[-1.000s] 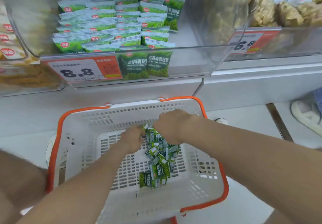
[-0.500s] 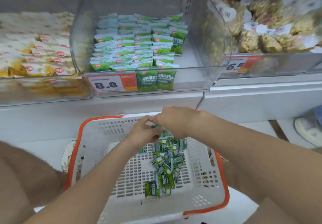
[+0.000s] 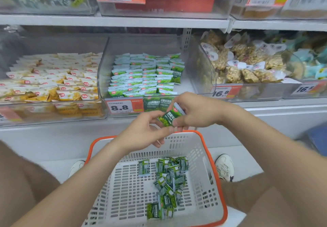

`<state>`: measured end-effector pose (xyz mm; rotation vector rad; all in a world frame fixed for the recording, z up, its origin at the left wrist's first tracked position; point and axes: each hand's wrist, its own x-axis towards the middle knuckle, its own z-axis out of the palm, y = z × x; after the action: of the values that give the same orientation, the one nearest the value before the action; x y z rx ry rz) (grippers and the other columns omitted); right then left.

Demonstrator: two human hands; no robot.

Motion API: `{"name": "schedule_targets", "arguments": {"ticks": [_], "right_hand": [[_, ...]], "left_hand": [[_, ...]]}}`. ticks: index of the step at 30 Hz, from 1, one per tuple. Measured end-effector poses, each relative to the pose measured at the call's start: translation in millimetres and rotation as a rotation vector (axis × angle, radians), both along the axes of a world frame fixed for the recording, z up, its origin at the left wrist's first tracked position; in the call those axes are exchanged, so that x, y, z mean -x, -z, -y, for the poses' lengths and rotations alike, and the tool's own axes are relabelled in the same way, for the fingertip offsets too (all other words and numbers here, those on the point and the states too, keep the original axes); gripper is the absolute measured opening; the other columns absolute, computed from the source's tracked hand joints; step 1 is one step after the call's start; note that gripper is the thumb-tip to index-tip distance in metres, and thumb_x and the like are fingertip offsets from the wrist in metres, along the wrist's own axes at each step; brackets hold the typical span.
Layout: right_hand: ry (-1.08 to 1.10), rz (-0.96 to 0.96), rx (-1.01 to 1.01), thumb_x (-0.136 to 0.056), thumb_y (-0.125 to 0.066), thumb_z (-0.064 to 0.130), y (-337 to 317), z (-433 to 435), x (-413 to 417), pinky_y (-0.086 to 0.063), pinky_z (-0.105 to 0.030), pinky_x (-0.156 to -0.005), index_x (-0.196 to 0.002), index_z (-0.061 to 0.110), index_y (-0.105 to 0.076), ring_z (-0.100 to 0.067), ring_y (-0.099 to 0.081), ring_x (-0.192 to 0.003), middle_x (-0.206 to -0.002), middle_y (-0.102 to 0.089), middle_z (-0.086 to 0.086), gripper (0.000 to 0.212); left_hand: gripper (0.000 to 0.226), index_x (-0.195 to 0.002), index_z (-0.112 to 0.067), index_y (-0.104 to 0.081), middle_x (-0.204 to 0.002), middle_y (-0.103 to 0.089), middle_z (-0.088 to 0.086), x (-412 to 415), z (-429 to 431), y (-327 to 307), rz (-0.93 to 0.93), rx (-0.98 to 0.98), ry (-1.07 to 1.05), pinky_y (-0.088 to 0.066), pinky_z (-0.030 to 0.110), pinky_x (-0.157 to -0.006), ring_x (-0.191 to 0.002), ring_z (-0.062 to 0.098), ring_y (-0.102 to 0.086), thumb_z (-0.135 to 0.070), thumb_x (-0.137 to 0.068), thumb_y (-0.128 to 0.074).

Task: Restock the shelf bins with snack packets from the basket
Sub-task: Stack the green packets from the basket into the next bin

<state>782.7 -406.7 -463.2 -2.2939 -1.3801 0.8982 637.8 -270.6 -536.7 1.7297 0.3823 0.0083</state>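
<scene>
A white basket (image 3: pixel 198 157) with an orange rim stands on the floor below me, and several green snack packets (image 3: pixel 168 179) lie loose in it. Above the basket's far rim both hands meet on a green snack packet (image 3: pixel 169 118). My right hand (image 3: pixel 196 111) grips its upper end, and my left hand (image 3: pixel 146 133) pinches its lower edge. Just behind the hands stands the clear shelf bin (image 3: pixel 104 78) marked 8.8, filled with rows of the same green packets (image 3: pixel 145 75); its right side shows bare floor.
A bin of yellow-and-white packets (image 3: pixel 51 78) sits left of the green bin. To the right a bin of puffed snack bags (image 3: pixel 247 64) carries a 16.8 tag. An upper shelf (image 3: pixel 115 20) with more bins hangs overhead. My shoes (image 3: pixel 223 166) flank the basket.
Both hands have risen out of the basket with a green packet, up to the level of the bin's front. My view has tilted upward, showing the upper shelf.
</scene>
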Motion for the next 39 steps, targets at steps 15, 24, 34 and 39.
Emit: {"name": "schedule_targets", "arguments": {"ticks": [15, 24, 34, 39], "right_hand": [[0.402, -0.137, -0.411, -0.094, -0.074, 0.017, -32.4, -11.8, -38.3, -0.052, -0.032, -0.063, -0.111, 0.009, -0.068, -0.012, -0.064, -0.062, -0.077, -0.073, -0.012, 0.02], [0.425, 0.637, -0.035, -0.095, -0.061, 0.005, 7.0, -67.3, -85.7, -0.039, -0.038, -0.071, -0.1, 0.006, -0.045, -0.04, -0.052, -0.087, -0.114, -0.056, -0.025, 0.017], [0.664, 0.534, -0.078, -0.09, -0.076, 0.011, 34.5, -119.8, -129.9, -0.05, -0.038, -0.083, -0.14, -0.003, -0.035, -0.042, -0.059, -0.118, -0.129, -0.055, -0.024, 0.066], [0.614, 0.568, -0.048, -0.09, -0.068, 0.007, 34.8, -119.1, -123.1, -0.055, -0.038, -0.069, -0.106, 0.006, -0.051, -0.039, -0.067, -0.09, -0.104, -0.06, -0.017, 0.023]], "left_hand": [[0.017, -0.086, -0.032, -0.071, -0.067, -0.065, -0.01, -20.2, -5.2, -44.6, 0.389, -0.719, -0.516, -0.052, 0.033, -0.069, -0.058, 0.005, -0.061, -0.04, -0.082, -0.085], [0.058, -0.126, -0.02, -0.065, -0.144, -0.059, 0.005, -61.4, -51.3, -24.8, 0.074, -1.438, -0.223, -0.032, 0.052, -0.11, -0.135, 0.032, -0.047, -0.057, -0.101, -0.028], [0.063, -0.131, -0.029, -0.064, -0.13, -0.066, 0.003, -65.0, -51.2, -21.6, -0.089, -1.458, -0.183, -0.033, 0.053, -0.106, -0.119, 0.037, -0.053, -0.057, -0.099, -0.018], [0.059, -0.131, -0.03, -0.064, -0.126, -0.065, 0.002, -64.2, -52.9, -19.2, -0.06, -1.444, -0.191, -0.035, 0.05, -0.099, -0.114, 0.034, -0.052, -0.057, -0.1, -0.022]]}}
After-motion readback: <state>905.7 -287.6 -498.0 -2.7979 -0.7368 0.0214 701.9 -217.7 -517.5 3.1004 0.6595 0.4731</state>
